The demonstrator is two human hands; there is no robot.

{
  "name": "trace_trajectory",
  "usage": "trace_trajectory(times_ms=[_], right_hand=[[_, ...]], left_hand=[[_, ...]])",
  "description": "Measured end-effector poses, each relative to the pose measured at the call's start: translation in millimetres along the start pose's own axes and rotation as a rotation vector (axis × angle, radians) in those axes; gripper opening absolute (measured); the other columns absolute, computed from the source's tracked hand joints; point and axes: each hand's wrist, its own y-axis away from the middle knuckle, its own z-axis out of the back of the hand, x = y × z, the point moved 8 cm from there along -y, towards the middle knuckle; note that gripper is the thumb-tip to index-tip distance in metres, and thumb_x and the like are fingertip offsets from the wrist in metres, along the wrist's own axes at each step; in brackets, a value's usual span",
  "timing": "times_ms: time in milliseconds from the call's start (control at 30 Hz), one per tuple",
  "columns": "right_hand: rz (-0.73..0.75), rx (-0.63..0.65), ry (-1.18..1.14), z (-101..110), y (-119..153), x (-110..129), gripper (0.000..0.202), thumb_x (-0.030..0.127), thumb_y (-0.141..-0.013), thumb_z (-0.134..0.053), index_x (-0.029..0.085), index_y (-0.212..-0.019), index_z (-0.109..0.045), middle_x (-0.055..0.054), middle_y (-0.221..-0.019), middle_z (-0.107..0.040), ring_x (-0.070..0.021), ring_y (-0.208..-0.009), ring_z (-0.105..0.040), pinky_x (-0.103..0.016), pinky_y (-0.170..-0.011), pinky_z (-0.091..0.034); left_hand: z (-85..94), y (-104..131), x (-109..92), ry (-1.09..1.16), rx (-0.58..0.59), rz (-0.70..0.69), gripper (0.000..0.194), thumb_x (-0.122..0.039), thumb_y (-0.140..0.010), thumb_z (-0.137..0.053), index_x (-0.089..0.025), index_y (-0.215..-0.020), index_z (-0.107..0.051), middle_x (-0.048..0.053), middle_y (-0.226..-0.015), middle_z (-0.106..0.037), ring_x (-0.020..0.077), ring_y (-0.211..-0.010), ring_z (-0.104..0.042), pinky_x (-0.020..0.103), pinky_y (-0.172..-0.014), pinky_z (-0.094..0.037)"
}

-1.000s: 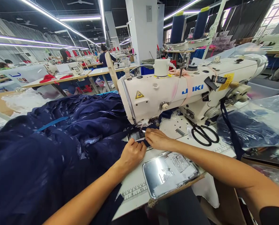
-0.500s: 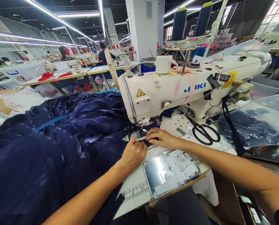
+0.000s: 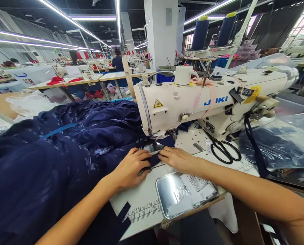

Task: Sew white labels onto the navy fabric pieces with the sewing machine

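Navy fabric [image 3: 106, 127] lies heaped left of a white sewing machine [image 3: 164, 109], and a strip of it [image 3: 155, 159] runs in front of the needle area. My left hand [image 3: 133, 167] rests over the strip's left part, fingers pointing right. Between its thumb and fingers sits a small dark, curved object, mostly hidden. My right hand [image 3: 176, 158] pinches the strip's edge with its fingertips, close to the metal needle plate [image 3: 153, 147]. The presser area stands just behind both hands.
Black-handled scissors [image 3: 225, 151] lie right of the machine. A metal tray lid [image 3: 167, 194] with paper labels is at the table's front edge, beside a printed ruler [image 3: 144, 211]. Plastic-wrapped navy fabric [image 3: 277, 143] lies at right. Thread cones [image 3: 200, 34] stand behind.
My left hand has shifted left and its fist has loosened, with fingers now stretched over the strip. My right hand still holds the fabric. The view has tilted slightly.
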Motion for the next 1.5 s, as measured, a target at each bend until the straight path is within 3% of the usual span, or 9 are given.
trace_trajectory(times_ms=[167,333,533,1233,1500], right_hand=[[0.128,-0.029,0.032,-4,-6,-22,0.028,0.006,-0.084,-0.040,0.006,-0.109,-0.055,-0.014,-0.102,-0.058,-0.0206,-0.095,-0.052,-0.033,-0.081,-0.045],[0.087,-0.063,-0.012,-13,-8,-36,0.034,0.004,-0.082,-0.041,0.005,-0.114,-0.052,-0.018,-0.111,-0.057,-0.0220,-0.106,-0.052,-0.035,-0.084,-0.047],[0.081,-0.090,-0.072,-24,-7,-45,0.038,0.003,-0.081,-0.042,0.005,-0.119,-0.049,-0.020,-0.119,-0.052,-0.0223,-0.114,-0.047,-0.037,-0.091,-0.045],[-0.012,-0.077,-0.126,-25,-11,-57,0.037,0.005,-0.084,-0.040,0.013,-0.119,-0.051,-0.013,-0.122,-0.052,-0.0188,-0.110,-0.051,-0.035,-0.089,-0.046],[-0.002,-0.141,-0.138,-24,-13,-62,0.036,0.004,-0.086,-0.037,0.011,-0.117,-0.052,-0.012,-0.118,-0.055,-0.0177,-0.108,-0.053,-0.034,-0.090,-0.045]], left_hand=[[-11.7,-3,10,0.214,-0.111,0.097,0.022,-0.012,-0.082,-0.043,-0.016,-0.089,-0.063,0.008,-0.109,-0.062,0.0150,-0.101,-0.057,0.027,-0.086,-0.045],[-22.2,-20,6,0.149,-0.206,0.183,0.022,-0.014,-0.083,-0.044,-0.016,-0.088,-0.065,0.010,-0.105,-0.065,0.0183,-0.093,-0.061,0.032,-0.081,-0.049],[-21.0,-24,2,0.050,-0.262,0.189,0.022,-0.013,-0.082,-0.044,-0.017,-0.087,-0.065,0.009,-0.101,-0.066,0.0198,-0.086,-0.063,0.034,-0.074,-0.051],[-22.9,-28,3,-0.077,-0.327,0.197,0.020,-0.011,-0.081,-0.045,-0.016,-0.086,-0.063,0.007,-0.092,-0.067,0.0174,-0.074,-0.062,0.032,-0.067,-0.049],[-23.9,-33,3,-0.124,-0.349,0.183,0.019,-0.010,-0.080,-0.045,-0.015,-0.085,-0.062,0.007,-0.090,-0.067,0.0177,-0.077,-0.063,0.031,-0.068,-0.048]])
